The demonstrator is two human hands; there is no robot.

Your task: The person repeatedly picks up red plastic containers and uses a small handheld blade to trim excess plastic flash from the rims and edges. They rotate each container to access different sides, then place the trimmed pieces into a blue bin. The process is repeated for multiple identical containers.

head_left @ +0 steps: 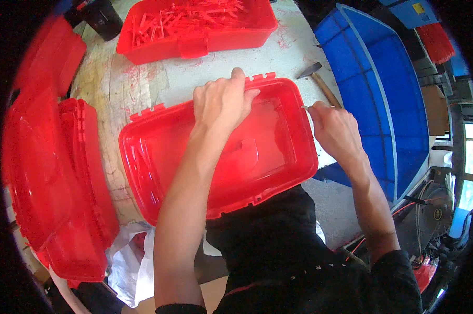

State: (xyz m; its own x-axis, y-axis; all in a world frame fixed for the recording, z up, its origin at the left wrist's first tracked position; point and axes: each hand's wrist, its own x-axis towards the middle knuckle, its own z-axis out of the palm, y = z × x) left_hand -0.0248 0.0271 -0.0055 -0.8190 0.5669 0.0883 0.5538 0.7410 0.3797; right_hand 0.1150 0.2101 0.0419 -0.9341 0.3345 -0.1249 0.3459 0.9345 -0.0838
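A shallow red plastic box (pixel 247 152), open side up, lies tilted across the near edge of the table, close against my body. Hinge notches line its far rim. My left hand (pixel 220 102) grips that far rim, its thumb over the inner side. At the box's right end, my right hand (pixel 337 128) is closed with the fingers pinched. A thin, small tip shows between them, touching or very near the rim; what it belongs to is hidden in the hand.
A red bin (pixel 194 44) full of red plastic strips stands at the back of the table (pixel 288 42). A hammer (pixel 320 83) lies beside blue crates (pixel 372 94) on the right. Stacked red boxes (pixel 53 172) fill the left. A black container (pixel 100 21) stands far left.
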